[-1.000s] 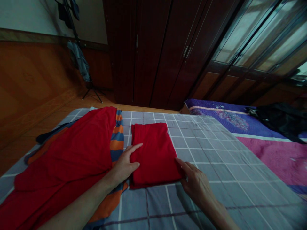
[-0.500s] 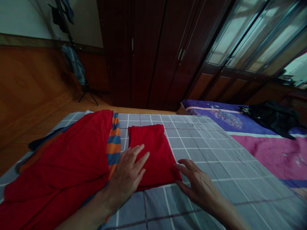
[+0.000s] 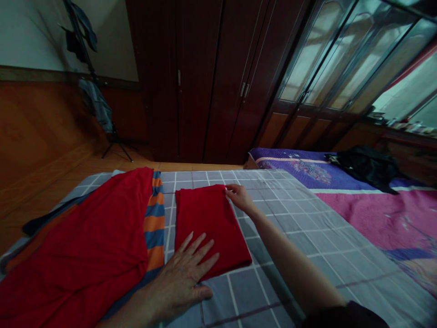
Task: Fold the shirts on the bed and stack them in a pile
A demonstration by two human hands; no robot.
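Observation:
A folded red garment lies flat on a grey checked sheet. My left hand rests with fingers spread over its near left corner. At the far right corner, my right hand pinches the edge of the cloth between thumb and fingers. To the left, a larger red garment lies loosely spread over an orange and blue striped cloth.
A second bed with a purple and pink cover stands at the right, with a dark garment on it. Dark wooden wardrobes line the back. A stand with hanging clothes is at the back left.
My right hand has moved from the red garment's near right corner to its far right corner and grips there. My left hand has spread flatter and shifted slightly nearer. The view has tilted.

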